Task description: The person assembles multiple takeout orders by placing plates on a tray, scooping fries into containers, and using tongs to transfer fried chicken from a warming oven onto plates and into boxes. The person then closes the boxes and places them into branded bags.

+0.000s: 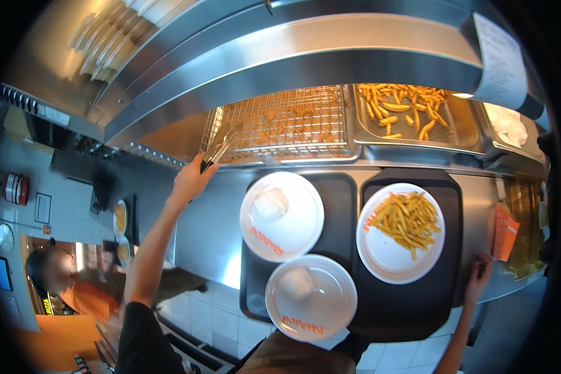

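My left hand (192, 182) is closed round the dark handles of metal tongs (221, 146). The tips of the tongs reach over a wire rack (280, 144) with brown fried bits on it. At the far right, my right hand (480, 274) is closed on a small dark thing that I cannot make out, close to an orange carton (503, 234). Between my hands, a white plate of fries (380, 262) rests on the right dark tray (405, 311). Two more white plates, an upper one (293, 234) and a lower one (330, 311), each carry a white rounded lump.
A metal pan (467, 134) of fries sits behind the right tray. Beyond it stands a pan with white pieces (508, 128). A steel shelf (330, 68) overhangs the rack, with a paper slip (500, 59) hanging from it. Another person (84, 293) is at lower left.
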Demonstrator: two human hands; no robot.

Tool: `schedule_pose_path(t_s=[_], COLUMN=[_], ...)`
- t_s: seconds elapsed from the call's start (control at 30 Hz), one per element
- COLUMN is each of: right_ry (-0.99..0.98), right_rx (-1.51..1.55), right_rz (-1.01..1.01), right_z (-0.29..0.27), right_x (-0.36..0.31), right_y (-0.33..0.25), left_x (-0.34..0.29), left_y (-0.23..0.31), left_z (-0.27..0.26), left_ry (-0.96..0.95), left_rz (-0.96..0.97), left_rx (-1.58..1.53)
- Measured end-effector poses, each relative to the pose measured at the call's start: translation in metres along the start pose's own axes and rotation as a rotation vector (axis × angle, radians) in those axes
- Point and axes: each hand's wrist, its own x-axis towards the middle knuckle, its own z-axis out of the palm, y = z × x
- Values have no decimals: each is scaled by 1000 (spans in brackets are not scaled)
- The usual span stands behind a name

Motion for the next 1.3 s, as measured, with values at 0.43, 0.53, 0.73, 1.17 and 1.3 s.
schedule_pose_path(t_s=[0.43, 0.53, 0.73, 1.17, 1.3], right_ry=[101, 66, 101, 67, 43], right_rx=[-24, -32, -59, -10, -10], right_rz=[-53, -20, -33, -36, -55], right_z=[4, 2, 2, 3, 1], right_x=[-1, -1, 0, 4, 6], right_y=[9, 7, -2, -7, -13], left_x=[239, 233, 177, -51, -157], left_y=[59, 48, 3, 65, 72], left_z=[23, 21, -9, -57, -52], left_ry=[-186, -276, -754, -173, -156], left_rz=[-214, -227, 134, 764, 807], left_rx=[-524, -842, -1314, -123, 443])
